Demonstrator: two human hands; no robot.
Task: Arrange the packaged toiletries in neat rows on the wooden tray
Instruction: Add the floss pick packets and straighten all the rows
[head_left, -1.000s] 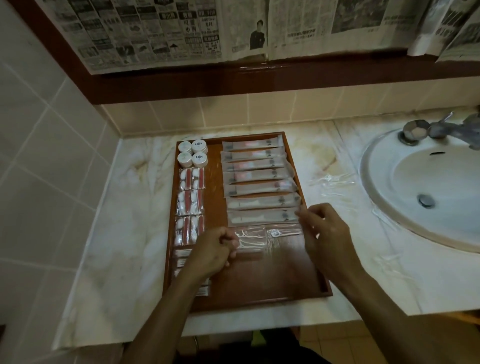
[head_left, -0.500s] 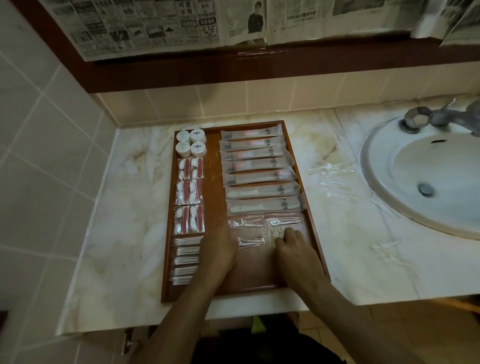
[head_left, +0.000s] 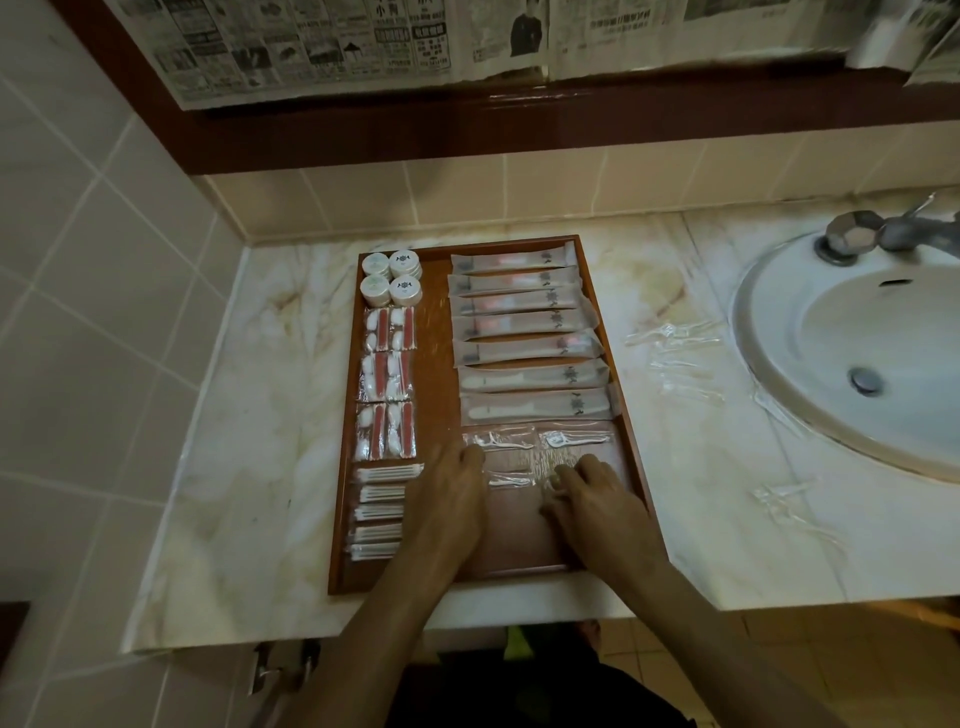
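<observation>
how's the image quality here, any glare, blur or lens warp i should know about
Head view: dim, warm light, with the lower edge near black; faint sheen on the wooden tray and the clear floss packets; wide-angle bend curves the tile lines and countertop edges; newspaper print is too soft to read; both the left hand and right hand look sharp, no motion smear.

A bathroom: a marble vanity surface (head_left: 249, 415) with an inset washbasin (head_left: 810, 343), tap (head_left: 883, 234), and tiled walls (head_left: 93, 260).
</observation>
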